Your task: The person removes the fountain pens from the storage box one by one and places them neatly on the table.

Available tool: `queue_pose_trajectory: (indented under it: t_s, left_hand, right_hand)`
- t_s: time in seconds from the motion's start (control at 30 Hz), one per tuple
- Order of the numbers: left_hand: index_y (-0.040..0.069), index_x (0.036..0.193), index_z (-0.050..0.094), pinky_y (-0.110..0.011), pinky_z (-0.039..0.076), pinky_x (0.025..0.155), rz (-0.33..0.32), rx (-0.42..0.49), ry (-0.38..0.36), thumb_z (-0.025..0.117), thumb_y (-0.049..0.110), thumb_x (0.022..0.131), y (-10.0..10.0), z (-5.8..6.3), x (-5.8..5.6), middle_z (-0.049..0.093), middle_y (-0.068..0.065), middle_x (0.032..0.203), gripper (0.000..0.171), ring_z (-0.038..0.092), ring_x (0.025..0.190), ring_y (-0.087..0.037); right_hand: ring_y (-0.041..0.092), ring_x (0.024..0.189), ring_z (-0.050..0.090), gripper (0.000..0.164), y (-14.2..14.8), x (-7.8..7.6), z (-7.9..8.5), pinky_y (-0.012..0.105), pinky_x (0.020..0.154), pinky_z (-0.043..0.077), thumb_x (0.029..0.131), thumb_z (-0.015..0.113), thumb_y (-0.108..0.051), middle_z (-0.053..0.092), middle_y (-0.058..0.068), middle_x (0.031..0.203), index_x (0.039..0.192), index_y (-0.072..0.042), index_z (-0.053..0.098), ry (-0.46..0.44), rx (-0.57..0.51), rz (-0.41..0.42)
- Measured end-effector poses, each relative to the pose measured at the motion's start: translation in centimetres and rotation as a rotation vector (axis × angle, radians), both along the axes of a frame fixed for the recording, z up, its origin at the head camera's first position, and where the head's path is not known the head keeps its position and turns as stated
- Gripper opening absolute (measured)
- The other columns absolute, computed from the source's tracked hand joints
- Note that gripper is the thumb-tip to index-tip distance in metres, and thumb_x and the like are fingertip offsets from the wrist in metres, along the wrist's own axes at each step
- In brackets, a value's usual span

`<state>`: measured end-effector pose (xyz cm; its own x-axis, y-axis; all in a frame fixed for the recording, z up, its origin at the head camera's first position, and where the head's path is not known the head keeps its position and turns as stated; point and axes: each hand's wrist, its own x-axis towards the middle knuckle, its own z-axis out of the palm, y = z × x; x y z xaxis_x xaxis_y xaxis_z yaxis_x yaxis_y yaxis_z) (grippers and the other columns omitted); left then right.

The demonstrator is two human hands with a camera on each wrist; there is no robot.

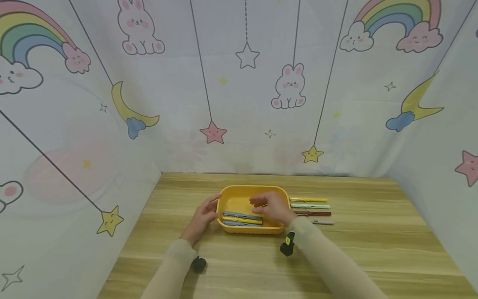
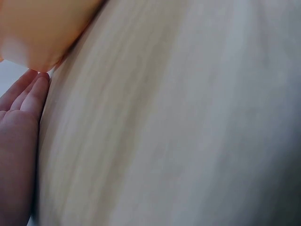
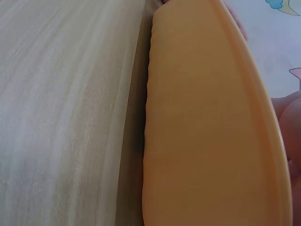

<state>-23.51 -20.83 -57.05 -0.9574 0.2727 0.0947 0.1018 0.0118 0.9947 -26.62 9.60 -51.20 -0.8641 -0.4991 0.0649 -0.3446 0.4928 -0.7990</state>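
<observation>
A yellow plastic basket (image 1: pixel 239 229) sits on the table, and its side wall (image 3: pixel 207 117) fills much of the right wrist view. Inside, at its near left, lie two blue pens (image 1: pixel 242 215) and a yellow pen (image 1: pixel 244 220) side by side. My left hand (image 1: pixel 201 219) rests its extended fingers against the basket's left end; in the left wrist view its fingertips (image 2: pixel 40 82) meet the basket's side. My right hand (image 1: pixel 274 207) reaches over the right end into the basket, fingers loosely bent, near the right tips of those pens. Nothing shows between its fingers.
Right of the basket lie a yellow pen (image 1: pixel 310 200), a mint green pen (image 1: pixel 311 206), a dark red pen (image 1: pixel 315 214) and a pale grey pen (image 1: pixel 324 222), partly hidden by the right hand. A printed curtain (image 1: pixel 246 104) closes off the wooden table (image 1: pixel 358 236) at the back and sides.
</observation>
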Motion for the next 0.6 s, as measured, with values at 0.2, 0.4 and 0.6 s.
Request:
queue_pose_trajectory:
  t_s: [0.2, 0.4, 0.6]
  left_hand:
    - [0.015, 0.159, 0.045, -0.029, 0.046, 0.106, 0.002, 0.003, -0.005, 0.061, 0.004, 0.100, 0.0, 0.0, 0.0, 0.046, -0.022, 0.160, 0.062, 0.046, 0.146, -0.040]
    - [0.015, 0.159, 0.045, -0.040, 0.043, 0.112, 0.003, 0.003, -0.008, 0.061, 0.004, 0.100, 0.0, -0.1, 0.0, 0.045, -0.021, 0.161, 0.062, 0.045, 0.147, -0.040]
    - [0.015, 0.159, 0.044, -0.046, 0.041, 0.115, 0.003, 0.009, -0.010, 0.060, 0.004, 0.100, 0.0, 0.0, 0.0, 0.044, -0.021, 0.161, 0.062, 0.045, 0.147, -0.040]
  right_hand:
    - [0.023, 0.106, 0.074, 0.034, -0.4, -0.1, -0.5, 0.043, 0.092, 0.059, 0.093, 0.078, -0.006, 0.078, 0.008, 0.120, 0.128, -0.004, 0.075, -0.032, 0.013, 0.054]
    - [0.022, 0.105, 0.074, 0.033, -0.7, -0.2, -1.0, 0.043, 0.092, 0.059, 0.093, 0.079, -0.007, 0.079, 0.007, 0.114, 0.125, -0.004, 0.076, -0.065, 0.036, 0.052]
    - [0.020, 0.099, 0.074, 0.032, -0.7, -0.2, -1.2, 0.038, 0.083, 0.061, 0.091, 0.079, -0.003, 0.079, 0.008, 0.112, 0.123, -0.004, 0.077, -0.078, 0.050, 0.044]
